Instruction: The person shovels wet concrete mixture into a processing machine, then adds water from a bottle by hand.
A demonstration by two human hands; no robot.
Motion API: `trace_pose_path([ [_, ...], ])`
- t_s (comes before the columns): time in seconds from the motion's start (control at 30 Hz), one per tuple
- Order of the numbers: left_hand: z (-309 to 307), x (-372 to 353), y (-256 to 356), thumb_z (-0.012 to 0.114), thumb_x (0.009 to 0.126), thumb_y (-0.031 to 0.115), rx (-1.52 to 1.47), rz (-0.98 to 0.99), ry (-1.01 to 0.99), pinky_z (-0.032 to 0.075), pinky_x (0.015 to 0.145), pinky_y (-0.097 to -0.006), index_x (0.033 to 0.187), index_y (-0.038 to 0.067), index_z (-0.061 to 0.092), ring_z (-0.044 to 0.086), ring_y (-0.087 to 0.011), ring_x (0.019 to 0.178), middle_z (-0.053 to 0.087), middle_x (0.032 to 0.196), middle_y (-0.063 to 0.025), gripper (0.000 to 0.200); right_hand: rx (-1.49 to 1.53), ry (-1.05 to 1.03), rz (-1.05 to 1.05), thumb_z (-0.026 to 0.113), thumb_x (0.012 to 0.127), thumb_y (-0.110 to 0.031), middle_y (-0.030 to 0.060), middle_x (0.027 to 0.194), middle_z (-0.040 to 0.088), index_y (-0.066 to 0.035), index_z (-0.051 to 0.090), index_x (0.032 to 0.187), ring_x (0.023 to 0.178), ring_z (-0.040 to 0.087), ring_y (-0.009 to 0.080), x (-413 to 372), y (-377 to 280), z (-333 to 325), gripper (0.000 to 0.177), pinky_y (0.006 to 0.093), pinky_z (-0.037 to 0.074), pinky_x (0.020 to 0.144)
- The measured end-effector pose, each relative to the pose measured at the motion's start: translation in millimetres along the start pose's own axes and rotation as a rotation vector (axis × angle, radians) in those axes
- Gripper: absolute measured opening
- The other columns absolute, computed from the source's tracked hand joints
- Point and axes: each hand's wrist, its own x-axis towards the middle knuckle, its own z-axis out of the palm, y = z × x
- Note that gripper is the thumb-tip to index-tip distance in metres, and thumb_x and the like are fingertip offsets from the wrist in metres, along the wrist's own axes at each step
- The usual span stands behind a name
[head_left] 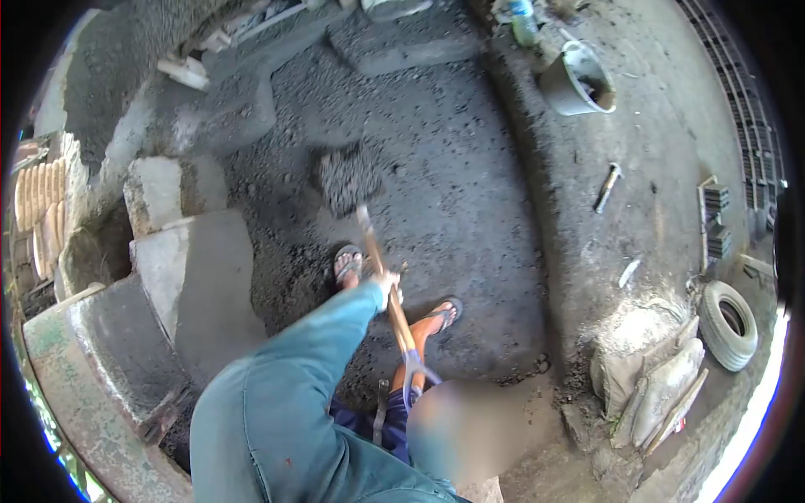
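Observation:
My left hand (387, 287), at the end of a teal sleeve (293, 352), is closed around the wooden shaft of a shovel (400, 323). The shovel's blade carries a heap of dark, gritty mix (348, 178), blurred by motion, just ahead of my sandalled feet. Its forked handle end (412, 369) lies close to my body, beside dark blue shorts. A blurred patch covers the area at that end, so my right hand and its fingers cannot be made out.
Dark wet mix (453, 159) covers the floor between low concrete ledges. On the right ledge are a bucket (553, 84), a bottle (525, 27), a hammer-like tool (608, 187), stacked sacks (667, 390) and a tyre (717, 335). A curved, worn metal sheet (101, 369) stands at left.

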Motion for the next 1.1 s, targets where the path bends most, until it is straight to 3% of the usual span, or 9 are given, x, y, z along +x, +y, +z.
trace_pose_path([
  [0.27, 41, -109, -183, 0.059, 0.091, 0.018, -0.004, -0.041, 0.066, 0.049, 0.063, -0.0603, 0.089, 0.012, 0.052, 0.055, -0.0339, 0.062, 0.054, 0.077, -0.0095, 0.009, -0.193, 0.157, -0.107, 0.06, 0.085, 0.002, 0.0084, 0.078, 0.064, -0.001, 0.064, 0.096, 0.062, 0.062, 0.0219, -12, -62, -192, 0.013, 0.0369, 0.053, 0.05],
  [0.43, 97, -259, -154, 0.059, 0.089, 0.015, -0.292, -0.076, -0.112, 0.049, 0.063, -0.0575, 0.091, 0.009, 0.05, 0.054, -0.0347, 0.061, 0.049, 0.072, -0.0119, 0.012, -0.138, -0.088, -0.105, 0.06, 0.087, -0.002, 0.0084, 0.077, 0.064, -0.002, 0.064, 0.098, 0.063, 0.064, 0.0239, 35, -116, -241, 0.012, 0.0404, 0.055, 0.051],
  [0.6, 101, -391, -28, 0.062, 0.089, 0.02, -0.388, 0.449, -0.638, 0.049, 0.068, -0.055, 0.085, 0.011, 0.051, 0.055, -0.0314, 0.064, 0.054, 0.074, -0.0088, 0.015, 0.119, -0.522, -0.015, 0.061, 0.089, -0.007, 0.0085, 0.075, 0.064, -0.003, 0.064, 0.101, 0.064, 0.066, 0.0259, 125, -119, -147, 0.013, 0.044, 0.057, 0.052],
  [0.67, 93, -422, 7, 0.064, 0.088, 0.021, -0.254, 0.745, -0.551, 0.049, 0.073, -0.0553, 0.084, 0.012, 0.052, 0.056, -0.0306, 0.068, 0.054, 0.074, -0.0083, 0.016, -0.367, -0.587, -0.253, 0.063, 0.08, -0.007, 0.0085, 0.073, 0.061, -0.001, 0.067, 0.089, 0.059, 0.059, 0.0208, 44, -181, -100, 0.012, 0.0391, 0.051, 0.052],
  [0.8, 54, -359, -19, 0.064, 0.088, 0.02, -0.528, 0.387, -0.493, 0.049, 0.078, -0.0528, 0.085, 0.012, 0.053, 0.057, -0.028, 0.073, 0.053, 0.075, -0.0077, 0.014, -0.139, -0.713, -0.12, 0.045, 0.083, -0.001, 0.0136, 0.069, 0.056, 0.004, 0.056, 0.091, 0.049, 0.056, 0.0266, 65, -233, -90, 0.015, 0.043, 0.05, 0.038],
  [0.83, 45, -351, -34, 0.064, 0.088, 0.02, -0.63, 0.326, -0.454, 0.05, 0.078, -0.0526, 0.085, 0.012, 0.052, 0.057, -0.0274, 0.074, 0.053, 0.075, -0.0077, 0.015, -0.201, -0.743, -0.284, 0.055, 0.082, -0.008, 0.0158, 0.076, 0.06, 0.004, 0.058, 0.093, 0.049, 0.056, 0.0288, 51, -252, -89, 0.017, 0.045, 0.052, 0.044],
  [0.87, 35, -347, -48, 0.064, 0.088, 0.02, -0.721, 0.257, -0.398, 0.05, 0.079, -0.0525, 0.085, 0.012, 0.052, 0.057, -0.0269, 0.075, 0.053, 0.075, -0.0077, 0.015, -0.214, -0.778, -0.385, 0.054, 0.084, 0.003, 0.0154, 0.072, 0.059, 0.002, 0.053, 0.09, 0.043, 0.055, 0.0265, 22, -276, -84, 0.007, 0.042, 0.048, 0.034],
  [1.0, 15, -353, -79, 0.06, 0.087, 0.02, -0.913, 0.207, -0.135, 0.05, 0.078, -0.0532, 0.078, 0.01, 0.048, 0.053, -0.026, 0.066, 0.05, 0.07, -0.0058, 0.018, -0.589, -0.799, -0.356, 0.071, 0.079, 0.0, 0.0101, 0.066, 0.06, 0.002, 0.061, 0.091, 0.046, 0.058, 0.0194, -62, -347, -39, 0.016, 0.0356, 0.048, 0.04],
  [1.1, -22, -323, -87, 0.055, 0.084, 0.017, -1.09, 0.101, -0.206, 0.051, 0.077, -0.0541, 0.071, 0.01, 0.047, 0.054, -0.0264, 0.062, 0.048, 0.063, -0.0051, 0.017, -0.797, -0.97, -0.564, 0.073, 0.078, -0.003, 0.0091, 0.068, 0.063, 0.004, 0.063, 0.097, 0.053, 0.061, 0.0168, -135, -362, 12, 0.023, 0.0332, 0.051, 0.049],
])
